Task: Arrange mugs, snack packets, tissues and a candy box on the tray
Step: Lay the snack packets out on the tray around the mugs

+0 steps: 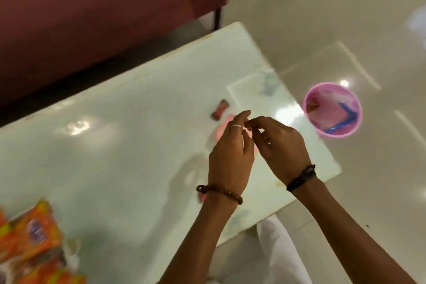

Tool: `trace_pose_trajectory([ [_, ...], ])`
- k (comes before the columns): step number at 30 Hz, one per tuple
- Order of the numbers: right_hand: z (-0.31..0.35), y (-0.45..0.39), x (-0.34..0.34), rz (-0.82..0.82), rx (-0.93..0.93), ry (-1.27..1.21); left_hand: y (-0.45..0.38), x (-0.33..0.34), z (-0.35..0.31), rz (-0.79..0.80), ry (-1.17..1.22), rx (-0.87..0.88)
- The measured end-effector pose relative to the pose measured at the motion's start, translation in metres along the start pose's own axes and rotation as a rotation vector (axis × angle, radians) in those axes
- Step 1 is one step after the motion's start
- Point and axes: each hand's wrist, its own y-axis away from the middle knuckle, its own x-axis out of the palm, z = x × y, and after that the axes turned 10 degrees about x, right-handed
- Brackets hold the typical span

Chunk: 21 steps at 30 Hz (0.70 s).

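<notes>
Both hands meet above the right end of the pale desk (119, 122). The left hand (230, 152) and the right hand (280, 143) bring their fingertips together as if working at something very small between them, perhaps a candy wrapper, but the picture is blurred and whether either grip is grasping anything cannot be told. The fingers of both are curled inward, thumbs toward forefingers, which suits peeling or twisting a small thing and not carrying a large one.

A small red wrapped candy (219, 109) lies on the desk just beyond the hands, and a pink smear (217, 131) shows under them, too blurred to name. On the floor beside the desk's right end stands a pink bin (332, 113) with scraps inside, near enough for dropping rubbish without a stretch.

The orange snack packets (30, 237) lie at the desk's lower left corner, well apart from the hands and untouched. No tray, mugs, tissues or candy box can be made out here. A dark red sofa (92, 18) stands behind the desk.

Judging by this, the arranging is hardly under way: the packets are not yet placed.
</notes>
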Motion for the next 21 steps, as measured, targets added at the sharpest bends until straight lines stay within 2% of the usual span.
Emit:
trace_pose_trajectory([
  [6,0.183,0.104,0.121,0.309,-0.181,-0.107,0.174,-0.196,0.097,-0.254,-0.008,-0.18],
  [10,0.268,0.149,0.177,0.438,-0.205,-0.186,0.275,-0.288,0.145,-0.384,-0.066,-0.38],
  [13,0.311,0.166,0.208,0.479,-0.254,-0.132,0.32,-0.33,0.177,-0.4,-0.043,-0.525],
  [17,0.342,0.175,0.246,0.571,-0.257,-0.1,0.341,-0.358,0.212,-0.384,-0.001,-0.604],
  [21,0.358,0.177,0.281,0.709,-0.074,-0.161,0.325,-0.378,0.246,-0.379,0.129,-0.718],
])
